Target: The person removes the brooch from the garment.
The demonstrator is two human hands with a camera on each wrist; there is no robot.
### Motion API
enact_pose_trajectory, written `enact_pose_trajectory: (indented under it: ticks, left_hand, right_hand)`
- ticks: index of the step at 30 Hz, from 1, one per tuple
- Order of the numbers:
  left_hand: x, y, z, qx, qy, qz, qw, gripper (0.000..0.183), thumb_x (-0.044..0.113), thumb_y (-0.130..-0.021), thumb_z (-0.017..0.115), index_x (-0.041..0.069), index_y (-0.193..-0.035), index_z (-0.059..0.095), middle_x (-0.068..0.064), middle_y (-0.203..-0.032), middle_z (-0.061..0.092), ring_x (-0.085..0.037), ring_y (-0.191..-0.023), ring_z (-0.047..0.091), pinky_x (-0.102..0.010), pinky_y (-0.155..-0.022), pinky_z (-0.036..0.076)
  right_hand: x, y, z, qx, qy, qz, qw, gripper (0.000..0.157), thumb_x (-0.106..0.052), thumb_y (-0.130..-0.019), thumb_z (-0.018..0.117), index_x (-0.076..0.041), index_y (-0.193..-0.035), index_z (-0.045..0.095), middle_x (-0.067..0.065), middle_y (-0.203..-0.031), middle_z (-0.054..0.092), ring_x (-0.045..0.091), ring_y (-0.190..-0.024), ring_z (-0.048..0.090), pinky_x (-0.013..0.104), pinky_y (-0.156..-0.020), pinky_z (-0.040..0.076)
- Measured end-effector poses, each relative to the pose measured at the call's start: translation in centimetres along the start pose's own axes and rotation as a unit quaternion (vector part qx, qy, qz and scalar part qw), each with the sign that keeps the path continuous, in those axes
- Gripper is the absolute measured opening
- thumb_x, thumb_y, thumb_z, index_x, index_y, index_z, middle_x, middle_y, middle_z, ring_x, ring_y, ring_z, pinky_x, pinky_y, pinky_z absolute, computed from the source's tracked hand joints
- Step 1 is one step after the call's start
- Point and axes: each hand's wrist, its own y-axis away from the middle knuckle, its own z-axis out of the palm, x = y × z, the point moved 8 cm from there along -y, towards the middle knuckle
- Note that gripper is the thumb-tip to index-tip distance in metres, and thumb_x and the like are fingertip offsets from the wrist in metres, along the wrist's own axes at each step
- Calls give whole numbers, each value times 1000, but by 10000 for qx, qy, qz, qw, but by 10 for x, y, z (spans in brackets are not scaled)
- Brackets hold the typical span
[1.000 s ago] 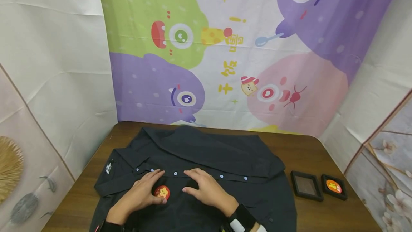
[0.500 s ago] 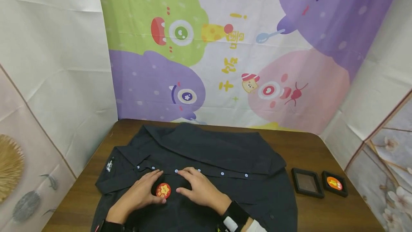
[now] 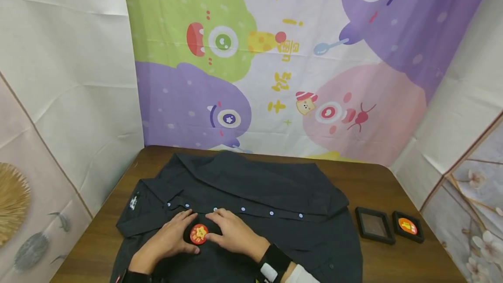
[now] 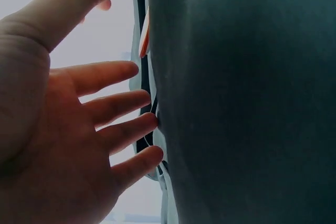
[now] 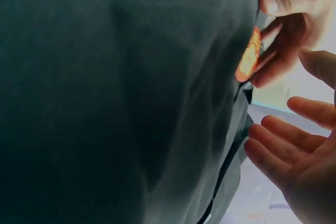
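Observation:
A round red badge point(image 3: 198, 234) with a yellow star lies on a black shirt point(image 3: 275, 248) in the head view. My left hand point(image 3: 169, 237) is on its left, with the thumb just below the badge and fingers spread on the cloth. From the right, my right hand point(image 3: 237, 234) reaches over the shirt, its thumb at the badge's right edge; whether it touches cannot be told. In the left wrist view, the left hand point(image 4: 100, 124) has loosely straight fingers. The right wrist view shows the right hand point(image 5: 299, 145) spread, with nothing gripped.
Right of the shirt, a black square frame point(image 3: 375, 225) lies on the brown table point(image 3: 369, 182). Beside it sits a smaller black frame point(image 3: 398, 232) holding an orange round badge point(image 3: 408, 226). A cartoon-printed cloth point(image 3: 275, 134) hangs behind the table.
My right hand has moved left over the shirt, bringing its thumb up to the badge. The left hand has stayed nearly in place. The badge and frames look unmoved.

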Motion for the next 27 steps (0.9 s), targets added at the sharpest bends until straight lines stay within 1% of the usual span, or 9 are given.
enact_pose_trajectory:
  ticks: [4,7,12,18,24,27]
  left_hand:
    - [-1,-1,0,12,20,17,10000,93,40,-57,84,0,-132,47,-24,-141,41,-45,-130,31,-68,-99,30]
    - [0,-1,0,39,8,70,10000,93,40,-56,85,-1,-131,47,-24,-140,41,-45,-130,32,-68,-98,30]
    - [-2,0,2,41,-39,76,10000,93,39,-56,85,-1,-131,47,-25,-140,42,-45,-129,33,-68,-97,31]
    - [-3,-1,4,-18,-120,77,9999,94,39,-57,84,-4,-131,46,-26,-140,41,-47,-128,32,-69,-97,31]
    - [0,1,5,29,-112,207,9997,93,36,-57,85,-7,-130,46,-25,-140,42,-46,-128,33,-66,-98,32]
    - [0,2,4,11,-101,205,9997,92,34,-57,85,-7,-129,46,-25,-140,42,-45,-128,33,-65,-100,31]
  right_hand:
    - [0,-2,8,-98,174,-100,9997,53,-40,-88,60,-12,-132,50,4,-118,58,13,-108,54,31,-92,49]
    - [-1,-3,12,-124,209,-134,9996,54,-40,-87,62,-12,-132,49,3,-118,58,12,-107,54,30,-92,49]
    - [-6,-9,16,-155,291,-280,9991,49,-38,-87,63,-13,-128,54,1,-114,59,10,-103,55,28,-89,50]
    - [-14,-12,26,-349,518,-539,9966,45,-36,-87,63,-14,-126,55,1,-115,58,7,-99,53,22,-84,49]
    - [-18,-15,32,-461,708,-547,9949,49,-38,-85,64,-16,-128,52,2,-116,57,7,-96,52,21,-82,49]
    - [-20,-18,33,-512,807,-539,9940,50,-40,-84,65,-16,-127,53,1,-116,57,7,-96,52,20,-82,48]
